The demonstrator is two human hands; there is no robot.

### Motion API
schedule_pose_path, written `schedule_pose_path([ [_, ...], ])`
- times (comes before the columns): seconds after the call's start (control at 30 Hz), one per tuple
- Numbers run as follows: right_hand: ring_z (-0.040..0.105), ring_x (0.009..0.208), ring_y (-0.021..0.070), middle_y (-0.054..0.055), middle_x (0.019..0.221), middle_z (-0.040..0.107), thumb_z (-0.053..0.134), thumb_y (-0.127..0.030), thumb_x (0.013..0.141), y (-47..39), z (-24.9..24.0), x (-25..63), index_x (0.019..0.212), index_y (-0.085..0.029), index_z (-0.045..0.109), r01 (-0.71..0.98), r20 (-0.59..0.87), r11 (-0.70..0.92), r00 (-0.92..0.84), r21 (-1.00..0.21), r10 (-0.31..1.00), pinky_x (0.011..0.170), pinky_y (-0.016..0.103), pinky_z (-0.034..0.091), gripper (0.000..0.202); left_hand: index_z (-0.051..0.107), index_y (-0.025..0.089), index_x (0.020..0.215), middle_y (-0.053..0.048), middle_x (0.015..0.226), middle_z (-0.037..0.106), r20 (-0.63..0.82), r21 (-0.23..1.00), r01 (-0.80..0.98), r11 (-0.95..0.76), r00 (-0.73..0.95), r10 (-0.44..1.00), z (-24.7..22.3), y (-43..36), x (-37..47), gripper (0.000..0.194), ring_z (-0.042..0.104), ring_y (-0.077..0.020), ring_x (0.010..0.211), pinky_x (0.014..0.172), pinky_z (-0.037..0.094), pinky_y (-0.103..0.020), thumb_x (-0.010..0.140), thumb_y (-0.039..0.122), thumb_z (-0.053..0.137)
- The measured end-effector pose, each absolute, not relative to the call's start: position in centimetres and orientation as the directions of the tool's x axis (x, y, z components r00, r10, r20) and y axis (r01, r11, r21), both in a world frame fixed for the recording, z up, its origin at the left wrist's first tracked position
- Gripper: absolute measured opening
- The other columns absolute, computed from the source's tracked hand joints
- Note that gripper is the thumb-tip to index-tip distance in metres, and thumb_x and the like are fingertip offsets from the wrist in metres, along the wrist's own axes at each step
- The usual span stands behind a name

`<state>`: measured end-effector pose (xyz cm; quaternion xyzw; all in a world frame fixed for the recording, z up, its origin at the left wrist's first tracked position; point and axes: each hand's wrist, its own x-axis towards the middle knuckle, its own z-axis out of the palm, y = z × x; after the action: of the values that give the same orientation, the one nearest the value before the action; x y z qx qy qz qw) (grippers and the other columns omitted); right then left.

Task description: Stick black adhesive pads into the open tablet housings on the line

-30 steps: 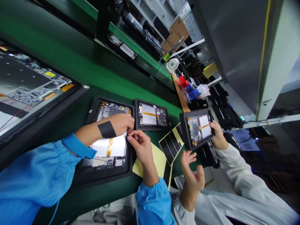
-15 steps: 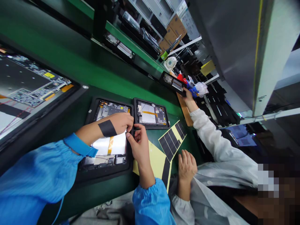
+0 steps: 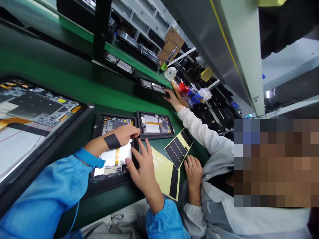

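An opened tablet [image 3: 109, 156] in a black frame lies before me, its circuit board, white battery and orange tape strip exposed. My left hand [image 3: 124, 134] reaches across it, fingers bent closed near the frame's right side; what they hold, if anything, is hidden. Its wrist wears a blue strap [image 3: 90, 158], and a black tape patch [image 3: 112, 141] sticks to the back of the hand. My right hand [image 3: 144, 167] is open at the tablet's right edge, fingers and thumb spread. A yellow backing sheet [image 3: 161, 166] lies beside it, bearing a black strip.
A second opened tablet [image 3: 156, 124] lies just beyond. Black labels on a sheet [image 3: 177, 149] are to the right. A larger-looking opened tablet [image 3: 42, 116] fills the left. At the right, a co-worker's hand [image 3: 173, 99] touches a device [image 3: 152, 86]; their other hand [image 3: 193, 169] rests nearby.
My right hand has parted from my left fingers and spread open, shifting lower. The co-worker's hand has moved the device leftward along the bench. The whole view has shifted somewhat.
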<state>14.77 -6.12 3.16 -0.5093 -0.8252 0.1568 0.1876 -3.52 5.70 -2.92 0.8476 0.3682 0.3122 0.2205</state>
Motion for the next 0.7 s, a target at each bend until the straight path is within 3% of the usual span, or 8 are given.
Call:
schedule_pose_path([
  [0.13, 0.015, 0.162, 0.0452, 0.020, 0.172, 0.031, 0.065, -0.046, 0.100, -5.2, 3.5, 14.0, 0.156, -0.011, 0.054, 0.807, 0.088, 0.412, -0.416, -0.423, 0.905, 0.126, 0.067, 0.029, 0.067, 0.066, 0.014, 0.100, -0.003, 0.095, 0.067, 0.356, 0.618, 0.471, -0.630, 0.547, 0.758, -2.5, 5.7, -4.4, 0.024, 0.066, -0.0173, 0.088, 0.082, 0.059, -0.036, 0.103, 0.037, 0.064],
  [0.3, 0.027, 0.160, 0.0403, 0.016, 0.163, 0.049, 0.063, -0.043, 0.102, -7.2, 3.8, 15.1, 0.134, -0.019, 0.075, 0.771, 0.125, 0.384, -0.375, -0.509, 0.918, 0.125, 0.062, 0.036, 0.042, 0.067, 0.014, 0.109, -0.005, 0.103, 0.069, 0.357, 0.639, 0.475, -0.605, 0.514, 0.780, -2.5, 5.9, -4.1, 0.026, 0.068, -0.0181, 0.091, 0.084, 0.060, -0.038, 0.103, 0.039, 0.065],
  [0.37, 0.031, 0.159, 0.0379, 0.014, 0.164, 0.049, 0.060, -0.039, 0.103, -8.0, 3.3, 15.7, 0.137, -0.020, 0.073, 0.753, 0.146, 0.350, -0.326, -0.558, 0.934, 0.125, 0.060, 0.036, 0.041, 0.067, 0.014, 0.111, -0.006, 0.106, 0.070, 0.370, 0.642, 0.489, -0.590, 0.477, 0.797, -2.2, 5.6, -4.1, 0.028, 0.068, -0.0188, 0.093, 0.086, 0.060, -0.039, 0.102, 0.040, 0.066],
  [0.5, 0.024, 0.162, 0.0381, 0.015, 0.174, 0.027, 0.058, -0.037, 0.104, -7.5, 2.3, 15.8, 0.159, -0.023, 0.050, 0.783, 0.098, 0.311, -0.308, -0.539, 0.946, 0.126, 0.059, 0.034, 0.057, 0.069, 0.017, 0.116, -0.011, 0.123, 0.070, 0.422, 0.642, 0.566, -0.518, 0.303, 0.854, -2.2, 2.9, -5.6, 0.023, 0.063, -0.0278, 0.122, 0.110, 0.050, -0.054, 0.101, 0.028, 0.055],
  [0.57, 0.020, 0.163, 0.0386, 0.013, 0.175, 0.026, 0.060, -0.037, 0.104, -6.4, 2.2, 15.2, 0.159, -0.026, 0.050, 0.811, 0.058, 0.329, -0.346, -0.483, 0.937, 0.128, 0.058, 0.031, 0.057, 0.069, 0.021, 0.125, -0.013, 0.140, 0.064, 0.437, 0.645, 0.621, -0.445, 0.178, 0.882, -3.1, 0.4, -6.3, 0.036, 0.052, -0.0333, 0.139, 0.120, 0.038, -0.062, 0.098, 0.024, 0.046],
  [0.7, 0.018, 0.163, 0.0405, 0.015, 0.173, 0.032, 0.060, -0.036, 0.103, -4.5, 3.1, 13.7, 0.148, -0.023, 0.063, 0.831, 0.104, 0.325, -0.313, -0.450, 0.944, 0.128, 0.062, 0.026, 0.047, 0.065, 0.025, 0.135, -0.014, 0.148, 0.059, 0.439, 0.646, 0.709, -0.283, -0.042, 0.898, -5.4, -5.5, -6.0, 0.045, 0.048, -0.0382, 0.145, 0.121, 0.039, -0.064, 0.098, 0.032, 0.041],
])
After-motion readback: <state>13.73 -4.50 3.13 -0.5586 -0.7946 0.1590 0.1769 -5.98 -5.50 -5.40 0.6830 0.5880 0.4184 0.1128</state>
